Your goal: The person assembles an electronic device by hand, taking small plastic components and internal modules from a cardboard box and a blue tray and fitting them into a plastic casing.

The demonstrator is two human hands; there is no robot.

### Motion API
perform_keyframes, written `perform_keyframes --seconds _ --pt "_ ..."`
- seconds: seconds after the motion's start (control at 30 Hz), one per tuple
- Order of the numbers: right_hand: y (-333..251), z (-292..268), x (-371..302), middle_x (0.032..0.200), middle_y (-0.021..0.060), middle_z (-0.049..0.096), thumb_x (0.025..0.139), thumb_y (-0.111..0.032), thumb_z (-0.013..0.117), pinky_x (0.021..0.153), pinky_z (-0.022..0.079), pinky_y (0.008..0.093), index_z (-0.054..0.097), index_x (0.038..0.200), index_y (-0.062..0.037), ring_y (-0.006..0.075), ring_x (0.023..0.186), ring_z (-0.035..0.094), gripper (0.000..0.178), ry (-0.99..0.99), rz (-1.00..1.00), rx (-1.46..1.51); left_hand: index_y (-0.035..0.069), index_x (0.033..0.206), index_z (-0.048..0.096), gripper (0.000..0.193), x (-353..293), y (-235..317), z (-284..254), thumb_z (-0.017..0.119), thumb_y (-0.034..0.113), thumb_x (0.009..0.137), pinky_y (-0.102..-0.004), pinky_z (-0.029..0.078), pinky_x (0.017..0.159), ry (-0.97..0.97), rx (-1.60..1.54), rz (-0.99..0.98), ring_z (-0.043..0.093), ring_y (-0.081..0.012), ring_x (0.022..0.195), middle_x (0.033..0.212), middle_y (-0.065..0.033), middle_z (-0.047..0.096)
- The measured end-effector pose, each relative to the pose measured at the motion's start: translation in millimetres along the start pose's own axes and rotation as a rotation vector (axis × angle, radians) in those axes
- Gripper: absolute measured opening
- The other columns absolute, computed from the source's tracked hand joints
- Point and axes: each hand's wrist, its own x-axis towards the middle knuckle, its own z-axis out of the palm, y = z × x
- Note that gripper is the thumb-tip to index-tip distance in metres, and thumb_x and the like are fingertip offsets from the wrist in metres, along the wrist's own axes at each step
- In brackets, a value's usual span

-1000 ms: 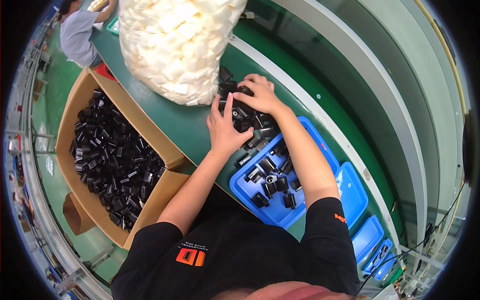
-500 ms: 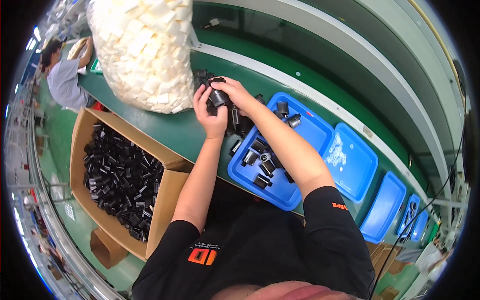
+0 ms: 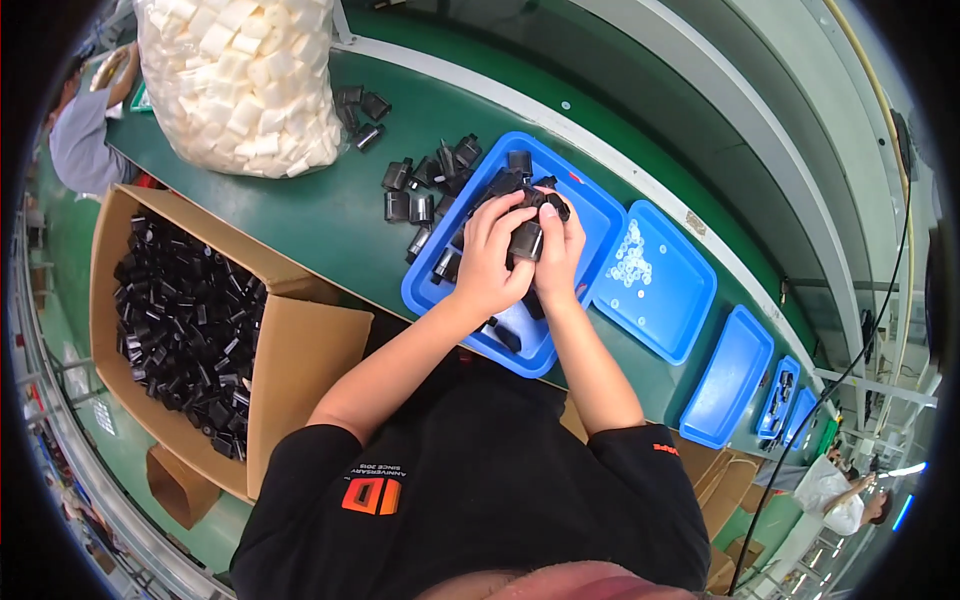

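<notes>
Over the near blue tray (image 3: 418,283), my left hand (image 3: 487,255) and my right hand (image 3: 560,252) are together, fingers curled round a cluster of small black plastic parts (image 3: 526,242). Each part is boxy with a narrower end, and one with a shiny dark face shows between my thumbs. How many parts each hand holds is hidden by the fingers. More such black parts lie in the tray under and around my hands. Several loose black parts (image 3: 397,206) lie on the green table just left of the tray.
A clear bag of cream-white pieces (image 3: 240,95) stands at the far left. Below it, an open cardboard box (image 3: 275,385) is full of black parts. Rightward sit a blue tray (image 3: 672,340) with small clear rings (image 3: 630,258) and further blue trays (image 3: 712,425). Other people (image 3: 85,140) work nearby.
Both hands have moved right and nearer, from the pile of black parts on the table to over the blue tray, carrying black parts. The view has shifted too.
</notes>
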Motion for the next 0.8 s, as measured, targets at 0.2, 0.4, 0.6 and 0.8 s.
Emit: perform_keyframes --seconds 0.2,0.4,0.6,0.8 --pt "-7.0 -19.3 44.0 0.111 0.0145 0.069 0.094 -0.016 0.062 0.095 0.048 0.0361 0.070 0.105 0.0023 0.0243 0.105 0.064 0.023 0.032 -0.322 -0.396 0.010 0.110 0.066 0.044 13.6 -0.9 -32.4 0.066 0.013 0.067 -0.0447 0.038 0.102 -0.207 0.135 -0.147 0.056 -0.0312 0.117 0.124 -0.0089 0.061" --pt "51.8 -70.2 227.3 0.112 0.0205 0.069 0.086 -0.015 0.058 0.093 0.053 0.0430 0.072 0.114 -0.0081 0.0378 0.103 0.066 0.031 0.011 -0.326 -1.196 0.007 0.111 0.067 0.038 24.6 -1.2 -58.7 0.067 0.015 0.074 -0.0423 0.049 0.092 -0.497 0.013 -0.077 0.064 -0.0309 0.105 0.118 -0.0110 0.066" --pt "76.5 -74.8 247.7 0.109 0.0188 0.069 0.080 -0.008 0.059 0.091 0.053 0.0434 0.077 0.097 -0.0089 0.0357 0.101 0.067 0.024 -0.163 -0.157 -1.408 0.008 0.112 0.068 0.032 7.8 -21.7 -94.5 0.067 0.006 0.079 -0.0410 0.046 0.097 -0.176 0.103 -0.092 0.063 -0.0299 0.109 0.115 -0.0106 0.067" --pt "26.4 -102.5 236.8 0.093 0.0155 0.073 0.083 -0.014 0.061 0.085 0.054 0.0367 0.075 0.100 -0.0090 0.0289 0.091 0.071 0.023 -0.061 -0.132 -1.186 0.003 0.129 0.055 0.050 49.0 -96.4 -124.0 0.061 0.004 0.079 -0.0465 0.039 0.108 -0.006 0.441 -0.197 0.048 -0.0407 0.127 0.135 -0.0226 0.049"
